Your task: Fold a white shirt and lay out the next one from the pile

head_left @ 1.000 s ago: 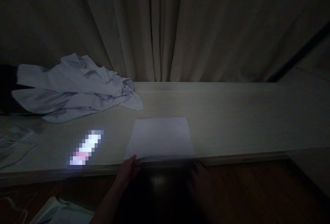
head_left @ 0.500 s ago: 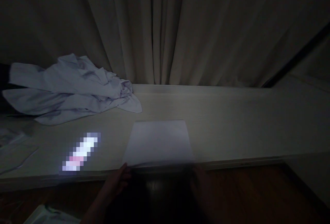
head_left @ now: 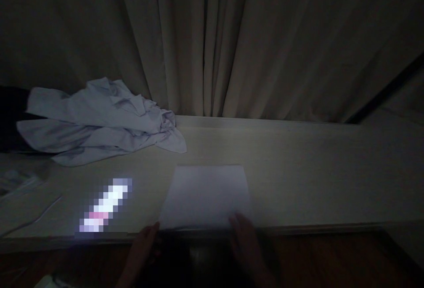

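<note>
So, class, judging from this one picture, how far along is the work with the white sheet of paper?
Done: the flat white paper sheet lies squared at the near edge of the pale wooden table. In hand: the right hand rests on its near right corner, and the left hand is by its near left corner. Left: no fold shows yet, and the crumpled pale shirt lies apart.

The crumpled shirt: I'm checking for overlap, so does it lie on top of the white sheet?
No, the crumpled shirt lies apart, back left of the white sheet, with bare tabletop between.
</note>
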### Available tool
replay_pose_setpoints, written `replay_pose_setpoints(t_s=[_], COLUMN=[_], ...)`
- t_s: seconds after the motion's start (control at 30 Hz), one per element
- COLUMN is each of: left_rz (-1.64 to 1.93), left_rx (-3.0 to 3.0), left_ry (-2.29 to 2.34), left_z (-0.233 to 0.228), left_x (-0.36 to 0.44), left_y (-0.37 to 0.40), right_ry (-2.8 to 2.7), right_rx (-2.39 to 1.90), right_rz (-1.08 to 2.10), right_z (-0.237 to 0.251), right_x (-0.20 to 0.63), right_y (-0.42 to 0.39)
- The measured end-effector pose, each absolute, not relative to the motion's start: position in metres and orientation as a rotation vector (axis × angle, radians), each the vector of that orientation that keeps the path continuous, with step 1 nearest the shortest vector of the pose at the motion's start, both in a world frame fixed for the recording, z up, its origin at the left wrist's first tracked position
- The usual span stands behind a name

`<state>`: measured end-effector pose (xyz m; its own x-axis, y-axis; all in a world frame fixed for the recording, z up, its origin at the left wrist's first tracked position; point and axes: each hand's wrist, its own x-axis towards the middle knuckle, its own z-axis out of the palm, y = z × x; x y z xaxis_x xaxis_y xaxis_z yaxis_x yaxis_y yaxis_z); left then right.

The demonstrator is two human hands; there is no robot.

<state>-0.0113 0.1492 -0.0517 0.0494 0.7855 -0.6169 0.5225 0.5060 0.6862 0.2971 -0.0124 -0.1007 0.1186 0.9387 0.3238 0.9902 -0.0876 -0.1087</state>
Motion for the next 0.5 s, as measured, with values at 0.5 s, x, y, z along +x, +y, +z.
replay_pose_setpoints(t_s=[0.5], left_rz=[0.245], left_rx=[1.909], left_ry=[1.370], left_z=[-0.073], left_x=[0.035], left_y=[0.115], right_ry=[-1.668], right_rx=[-2.397], right_rz=[-0.316], right_z=[-0.088], right_x=[0.321], right_y=[-0.006])
